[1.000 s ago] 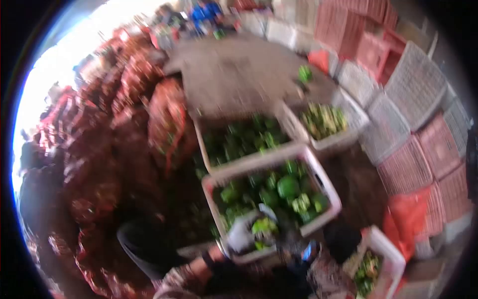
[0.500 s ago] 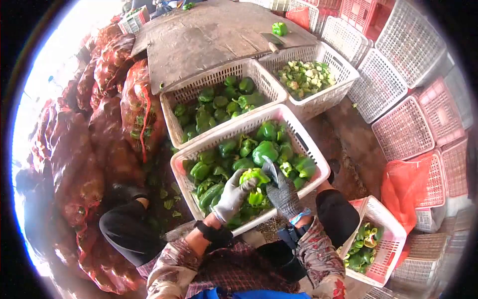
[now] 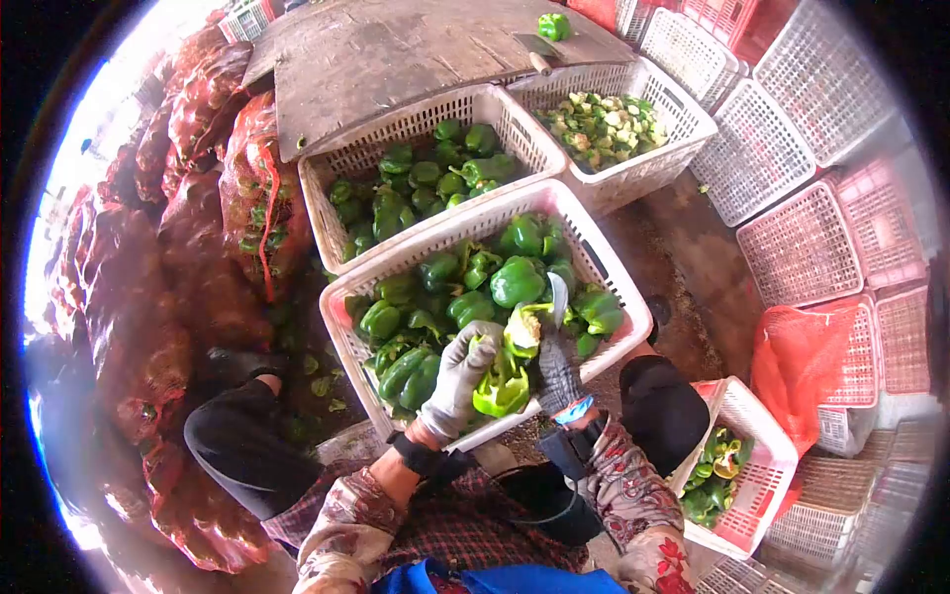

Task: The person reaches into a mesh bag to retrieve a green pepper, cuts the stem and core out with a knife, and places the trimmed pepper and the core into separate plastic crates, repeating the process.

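My left hand, in a light grey glove, grips a cut-open green pepper over the near edge of a white crate of green peppers. In a dark grey glove, my right hand is closed around a small knife, its curved blade pointing up and away from me. Between the hands is a pepper piece with a pale seed core; it lies close to the right fingers, and whether they hold it too is unclear. The knife's handle is hidden in the glove.
Behind stand a crate of green peppers and a crate of pale trimmings. A cleaver and a pepper lie on a wooden board. Red net sacks line the left; a pepper crate is at right.
The pepper has come apart: its hollow inside and pale core now show. My right hand has moved slightly down, and the blade stands more upright. The view has shifted a little.
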Available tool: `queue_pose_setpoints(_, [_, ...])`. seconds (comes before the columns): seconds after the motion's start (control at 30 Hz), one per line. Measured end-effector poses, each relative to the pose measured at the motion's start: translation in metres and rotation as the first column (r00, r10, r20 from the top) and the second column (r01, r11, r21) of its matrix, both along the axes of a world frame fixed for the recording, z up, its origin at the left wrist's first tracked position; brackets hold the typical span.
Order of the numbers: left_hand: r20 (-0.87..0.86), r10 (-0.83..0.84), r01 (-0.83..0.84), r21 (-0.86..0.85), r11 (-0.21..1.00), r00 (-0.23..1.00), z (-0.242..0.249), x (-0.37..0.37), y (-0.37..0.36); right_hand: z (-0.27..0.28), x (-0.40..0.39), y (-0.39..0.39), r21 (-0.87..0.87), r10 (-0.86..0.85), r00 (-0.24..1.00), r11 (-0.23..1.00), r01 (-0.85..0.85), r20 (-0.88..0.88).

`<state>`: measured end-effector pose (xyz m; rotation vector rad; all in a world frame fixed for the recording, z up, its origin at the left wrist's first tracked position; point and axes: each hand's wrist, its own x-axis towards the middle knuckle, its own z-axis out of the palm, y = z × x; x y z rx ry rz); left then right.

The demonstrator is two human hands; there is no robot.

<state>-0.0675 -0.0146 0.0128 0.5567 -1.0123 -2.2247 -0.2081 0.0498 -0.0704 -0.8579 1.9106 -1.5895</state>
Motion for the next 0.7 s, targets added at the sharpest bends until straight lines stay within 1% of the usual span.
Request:
queue_pose_setpoints(0.03, [-0.003, -0.027, 0.027, 0.006, 1.0, 1.0, -0.002, -0.002, -0.004, -0.016, -0.004, -0.002, -0.117, 0.019, 0.993, 0.993, -0.032, -0.114])
queue_pose_setpoints(0.07, [0.0, 0.003, -0.003, -0.023, 1.0, 1.0, 0.006, -0.005, -0.006, 0.028, -0.001, -0.003, -0.183, 0.057, 0.939, 0.983, 0.007, 0.34])
queue_pose_setpoints(0.1, [0.006, 0.033, -0.033, -0.053, 0.998, 0.999, 0.014, -0.008, -0.007, 0.077, 0.003, -0.005, -0.198, 0.029, 0.687, 0.966, 0.168, 0.726])
queue_pose_setpoints(0.13, [0.008, 0.07, -0.069, -0.072, 0.995, 0.998, 0.013, -0.008, -0.012, 0.081, -0.006, -0.002, -0.109, -0.028, 0.864, 0.99, 0.095, 0.503])
queue_pose_setpoints(0.17, [0.008, 0.104, -0.103, -0.09, 0.991, 0.995, 0.01, -0.008, -0.017, 0.085, -0.016, 0.001, -0.001, -0.055, 0.971, 0.998, 0.057, 0.234])
queue_pose_setpoints(0.2, [0.065, 0.196, -0.189, -0.108, 0.976, 0.978, 0.01, -0.011, -0.021, 0.071, -0.022, -0.006, 0.027, -0.1, 0.971, 0.995, 0.096, 0.217])
queue_pose_setpoints(0.23, [0.168, 0.21, -0.192, -0.119, 0.974, 0.963, 0.007, -0.01, -0.027, 0.058, -0.029, -0.013, 0.055, -0.144, 0.969, 0.989, 0.136, 0.2])
queue_pose_setpoints(0.27, [0.299, 0.28, -0.054, -0.591, 0.805, 0.912, 0.008, -0.011, -0.031, 0.075, -0.026, -0.004, 0.093, -0.133, 0.94, 0.99, 0.109, 0.313])
queue_pose_setpoints(0.3, [0.362, 0.423, 0.165, -0.886, 0.434, 0.83, 0.012, -0.008, -0.038, 0.065, -0.025, 0.003, 0.132, -0.145, 0.942, 0.985, 0.109, 0.304])
queue_pose_setpoints(0.33, [0.366, 0.448, 0.201, -0.906, 0.373, 0.816, 0.016, -0.01, -0.037, 0.053, -0.025, 0.011, 0.171, -0.156, 0.943, 0.979, 0.108, 0.295])
queue_pose_setpoints(0.37, [0.363, 0.426, 0.144, -0.874, 0.464, 0.829, 0.011, -0.01, -0.035, 0.056, -0.02, 0.004, 0.057, -0.117, 0.979, 0.992, 0.109, 0.169])
queue_pose_setpoints(0.4, [0.349, 0.457, 0.143, -0.893, 0.427, 0.818, 0.006, -0.011, -0.032, 0.059, -0.014, -0.003, -0.059, -0.095, 0.995, 0.994, 0.096, 0.03])
queue_pose_setpoints(0.43, [0.418, 0.473, 0.179, -0.864, 0.47, 0.775, 0.02, -0.013, -0.021, 0.063, -0.009, -0.009, -0.167, -0.091, 0.99, 0.983, 0.072, -0.107])
queue_pose_setpoints(0.47, [0.528, 0.462, 0.312, -0.828, 0.466, 0.712, 0.027, -0.018, -0.013, 0.08, 0.0, -0.004, -0.12, -0.058, 0.983, 0.992, 0.037, -0.172])
queue_pose_setpoints(0.5, [0.702, 0.326, 0.484, -0.688, 0.541, 0.633, 0.03, -0.021, -0.011, 0.097, 0.009, 0.0, -0.073, -0.023, 0.971, 0.997, 0.005, -0.236])
queue_pose_setpoints(0.53, [0.609, 0.353, 0.375, -0.752, 0.542, 0.71, 0.025, -0.023, -0.004, 0.088, 0.01, 0.002, 0.055, -0.052, 0.986, 0.997, 0.061, -0.16])
queue_pose_setpoints(0.57, [0.634, 0.326, 0.393, -0.726, 0.564, 0.701, 0.026, -0.024, -0.002, 0.088, 0.011, 0.001, -0.001, -0.046, 0.992, 0.999, 0.047, -0.117])
queue_pose_setpoints(0.6, [0.644, 0.311, 0.4, -0.713, 0.576, 0.699, 0.017, -0.022, -0.003, 0.081, 0.016, -0.005, -0.098, -0.108, 0.994, 0.989, 0.107, -0.008])
queue_pose_setpoints(0.63, [0.659, 0.284, 0.413, -0.691, 0.593, 0.696, 0.015, -0.02, -0.003, 0.076, 0.017, -0.004, -0.038, -0.146, 0.987, 0.989, 0.144, -0.065])
queue_pose_setpoints(0.67, [0.648, 0.274, 0.389, -0.686, 0.615, 0.711, 0.014, -0.018, -0.002, 0.07, 0.019, -0.004, 0.021, -0.18, 0.976, 0.983, 0.184, -0.121])
queue_pose_setpoints(0.7, [0.639, 0.26, 0.369, -0.678, 0.636, 0.724, 0.018, -0.015, 0.0, 0.066, 0.019, 0.001, 0.21, -0.148, 0.927, 0.95, 0.23, -0.345])
